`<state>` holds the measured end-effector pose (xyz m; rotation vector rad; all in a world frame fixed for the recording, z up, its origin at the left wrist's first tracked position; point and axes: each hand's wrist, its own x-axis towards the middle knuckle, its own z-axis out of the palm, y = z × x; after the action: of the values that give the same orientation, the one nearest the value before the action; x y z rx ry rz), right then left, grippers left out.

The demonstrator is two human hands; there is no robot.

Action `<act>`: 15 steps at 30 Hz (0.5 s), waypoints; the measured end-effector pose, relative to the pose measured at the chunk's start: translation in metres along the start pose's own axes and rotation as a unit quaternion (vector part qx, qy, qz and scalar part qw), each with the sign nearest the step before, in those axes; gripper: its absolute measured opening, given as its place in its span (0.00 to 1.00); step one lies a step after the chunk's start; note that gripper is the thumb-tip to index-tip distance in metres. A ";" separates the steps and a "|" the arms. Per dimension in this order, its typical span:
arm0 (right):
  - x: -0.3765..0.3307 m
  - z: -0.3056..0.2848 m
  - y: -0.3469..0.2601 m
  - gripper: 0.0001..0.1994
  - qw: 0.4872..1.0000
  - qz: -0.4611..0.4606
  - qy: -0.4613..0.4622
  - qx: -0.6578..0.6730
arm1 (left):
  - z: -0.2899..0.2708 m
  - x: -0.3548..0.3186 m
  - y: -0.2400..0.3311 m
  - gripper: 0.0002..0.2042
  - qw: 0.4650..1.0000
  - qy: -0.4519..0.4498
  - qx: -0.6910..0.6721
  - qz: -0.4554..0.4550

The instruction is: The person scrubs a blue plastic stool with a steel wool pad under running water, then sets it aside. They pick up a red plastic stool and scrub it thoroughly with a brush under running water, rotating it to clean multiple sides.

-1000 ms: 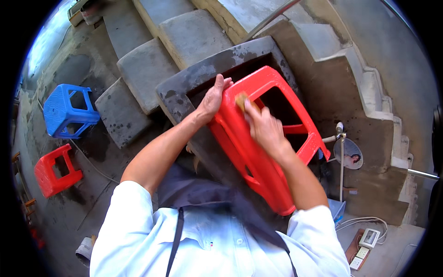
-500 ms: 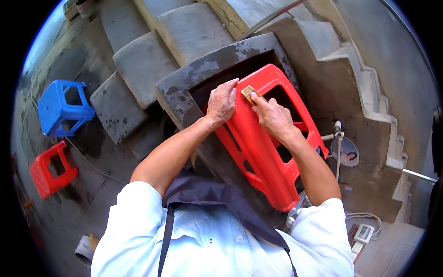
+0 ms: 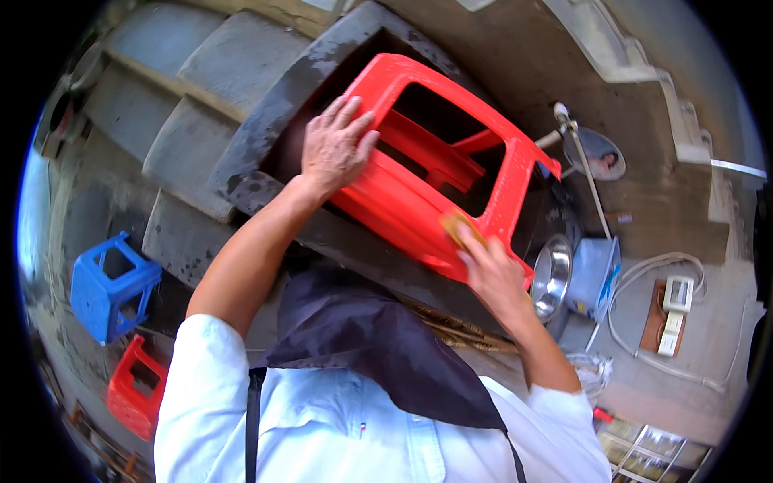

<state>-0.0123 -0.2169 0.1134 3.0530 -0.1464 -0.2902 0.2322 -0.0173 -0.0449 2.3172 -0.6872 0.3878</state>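
A large red plastic stool (image 3: 394, 209) lies on its side over a dark concrete sink (image 3: 256, 133). Spread fingers of my left hand (image 3: 334, 149) rest on the stool's upper left end, holding nothing. In my right hand (image 3: 495, 282) is a small yellow-brown scrubbing brush (image 3: 459, 228), blurred by motion. It touches the lower right part of the same side panel, near the edge of the square opening. My right fingers are closed round the brush from above.
A tap pipe (image 3: 566, 121), a metal bowl (image 3: 551, 278) and a blue tub (image 3: 594, 278) stand right of the sink. Cables and sockets (image 3: 672, 318) lie farther right. To the left are concrete steps (image 3: 193, 149), a blue stool (image 3: 109, 302) and a smaller red stool (image 3: 133, 394).
My right hand has moved the brush down along the panel, away from my left hand. The red stool is turned to lie more level. My view has swung to the right.
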 end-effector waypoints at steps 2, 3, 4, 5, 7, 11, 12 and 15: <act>0.058 0.014 -0.036 0.25 0.995 -0.069 0.056 0.036 | 0.007 -0.001 -0.004 0.20 1.000 -0.003 0.028 0.013; 0.084 0.030 -0.051 0.24 0.990 -0.091 0.098 0.039 | 0.008 -0.001 -0.004 0.20 1.000 -0.005 0.028 0.014; 0.101 0.035 -0.065 0.24 0.989 -0.109 0.104 0.011 | 0.006 0.000 -0.006 0.21 0.999 -0.006 0.031 0.013; 0.095 0.028 -0.062 0.24 0.991 -0.095 0.095 0.023 | 0.007 0.000 -0.010 0.21 0.999 -0.006 0.029 0.011; 0.063 0.021 -0.044 0.23 0.997 -0.045 0.058 0.038 | 0.008 -0.001 -0.011 0.21 0.999 -0.010 0.042 0.015; -0.083 0.014 0.055 0.23 0.993 0.107 0.035 0.042 | 0.007 0.000 -0.007 0.19 0.999 -0.015 0.040 0.016; -0.112 0.015 0.074 0.23 0.987 0.147 0.037 0.054 | 0.009 0.000 -0.003 0.19 0.999 -0.011 0.045 0.017; -0.112 0.014 0.070 0.23 0.985 0.153 0.064 0.049 | 0.009 0.001 0.003 0.17 0.994 0.002 0.096 0.043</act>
<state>-0.1303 -0.2763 0.1258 3.0693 -0.6302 -0.0679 0.2319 -0.0255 -0.0495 2.4710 -0.7807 0.5184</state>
